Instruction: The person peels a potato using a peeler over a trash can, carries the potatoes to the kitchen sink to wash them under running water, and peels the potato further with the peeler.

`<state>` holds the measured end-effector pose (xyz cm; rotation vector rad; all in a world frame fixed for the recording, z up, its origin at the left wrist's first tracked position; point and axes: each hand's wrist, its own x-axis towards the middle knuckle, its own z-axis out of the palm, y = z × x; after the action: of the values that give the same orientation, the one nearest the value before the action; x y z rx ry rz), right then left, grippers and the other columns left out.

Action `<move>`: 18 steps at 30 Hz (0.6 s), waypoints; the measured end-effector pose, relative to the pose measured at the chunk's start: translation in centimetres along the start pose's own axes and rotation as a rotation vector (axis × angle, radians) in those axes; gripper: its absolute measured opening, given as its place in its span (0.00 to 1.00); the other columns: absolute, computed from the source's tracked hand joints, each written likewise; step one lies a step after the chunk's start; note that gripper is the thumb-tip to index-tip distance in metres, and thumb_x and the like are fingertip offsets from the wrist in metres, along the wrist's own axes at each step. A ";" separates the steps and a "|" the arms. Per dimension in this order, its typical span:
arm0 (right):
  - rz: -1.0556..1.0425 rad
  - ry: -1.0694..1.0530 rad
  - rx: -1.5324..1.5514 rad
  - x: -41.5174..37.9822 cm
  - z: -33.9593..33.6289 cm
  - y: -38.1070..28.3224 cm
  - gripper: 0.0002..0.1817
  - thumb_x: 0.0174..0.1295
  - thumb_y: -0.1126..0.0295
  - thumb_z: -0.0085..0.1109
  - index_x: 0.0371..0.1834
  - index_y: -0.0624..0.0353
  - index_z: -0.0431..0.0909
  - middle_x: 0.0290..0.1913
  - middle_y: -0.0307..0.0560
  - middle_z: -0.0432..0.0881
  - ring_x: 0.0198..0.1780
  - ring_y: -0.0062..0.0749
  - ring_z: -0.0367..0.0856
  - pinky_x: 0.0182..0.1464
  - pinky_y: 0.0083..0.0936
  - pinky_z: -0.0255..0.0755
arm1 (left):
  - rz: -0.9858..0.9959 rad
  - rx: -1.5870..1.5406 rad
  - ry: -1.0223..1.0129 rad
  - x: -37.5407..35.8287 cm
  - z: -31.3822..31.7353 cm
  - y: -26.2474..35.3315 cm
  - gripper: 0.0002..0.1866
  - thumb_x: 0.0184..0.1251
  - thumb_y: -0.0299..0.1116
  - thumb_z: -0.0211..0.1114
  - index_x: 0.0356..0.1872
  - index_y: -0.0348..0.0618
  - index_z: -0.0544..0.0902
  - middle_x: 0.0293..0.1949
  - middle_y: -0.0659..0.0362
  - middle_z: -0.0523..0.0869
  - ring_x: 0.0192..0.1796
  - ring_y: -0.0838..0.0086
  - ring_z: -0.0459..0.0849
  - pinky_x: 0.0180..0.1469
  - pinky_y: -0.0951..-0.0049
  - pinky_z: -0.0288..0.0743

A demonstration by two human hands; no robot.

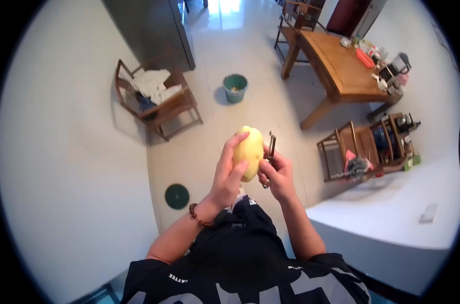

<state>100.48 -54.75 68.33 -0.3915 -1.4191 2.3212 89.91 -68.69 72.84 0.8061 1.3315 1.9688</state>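
Observation:
A peeled yellow potato point(249, 156) is held upright in front of my body. My left hand point(226, 175) wraps round its left side, with the thumb across its lower front. Close to the potato's right side, my right hand point(279, 176) grips a metal peeler point(272, 147), whose head points up and away from me. The right thumb lies against or very near the potato; which of the two I cannot tell. Some right fingers are hidden behind the peeler and the potato.
A green bucket point(235, 89) with scraps inside stands on the floor ahead. A dark green round lid point(177, 196) lies at the lower left. Wooden chairs point(177, 104) flank the space, and a wooden table point(336, 63) with bottles and appliances is at the upper right.

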 end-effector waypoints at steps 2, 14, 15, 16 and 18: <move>0.021 0.002 0.008 6.5 0.8 -1.0 0.28 0.73 0.76 0.65 0.75 0.66 0.73 0.36 0.35 0.78 0.25 0.12 0.70 0.24 0.13 0.63 | 0.052 0.163 0.056 6.1 -2.6 1.0 0.27 0.78 0.30 0.51 0.76 0.39 0.67 0.75 0.48 0.69 0.74 0.64 0.71 0.76 0.63 0.65; 0.022 0.095 -0.202 47.0 -1.6 -2.6 0.26 0.77 0.69 0.61 0.75 0.66 0.73 0.30 0.32 0.74 0.25 0.13 0.68 0.25 0.15 0.62 | 0.037 0.054 0.062 45.3 -18.5 -5.0 0.21 0.86 0.34 0.47 0.73 0.40 0.70 0.68 0.51 0.76 0.68 0.71 0.76 0.71 0.68 0.70; 0.032 0.123 -0.211 49.4 -1.9 -3.0 0.26 0.77 0.70 0.61 0.75 0.66 0.73 0.30 0.31 0.73 0.25 0.13 0.68 0.25 0.15 0.62 | 0.033 0.042 0.038 48.5 -19.2 -4.9 0.21 0.86 0.34 0.47 0.73 0.40 0.70 0.68 0.51 0.76 0.68 0.71 0.76 0.71 0.68 0.70; 0.027 0.147 -0.217 52.3 -2.4 -3.6 0.26 0.77 0.70 0.61 0.75 0.66 0.73 0.30 0.31 0.73 0.25 0.13 0.68 0.25 0.15 0.62 | 0.014 -0.056 -0.018 51.9 -19.9 -4.7 0.21 0.86 0.34 0.48 0.73 0.40 0.70 0.67 0.52 0.76 0.68 0.71 0.75 0.71 0.67 0.70; 0.031 0.274 -0.156 56.5 -3.0 -4.2 0.25 0.77 0.70 0.60 0.75 0.66 0.73 0.31 0.31 0.73 0.25 0.13 0.68 0.25 0.15 0.62 | -0.041 -0.153 -0.101 57.5 -20.5 -4.5 0.21 0.85 0.34 0.48 0.73 0.40 0.70 0.67 0.52 0.76 0.68 0.72 0.75 0.71 0.67 0.70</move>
<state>52.55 -24.34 68.85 -0.7499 -1.4674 2.0890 39.18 -34.57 70.45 0.7875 1.1155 1.9442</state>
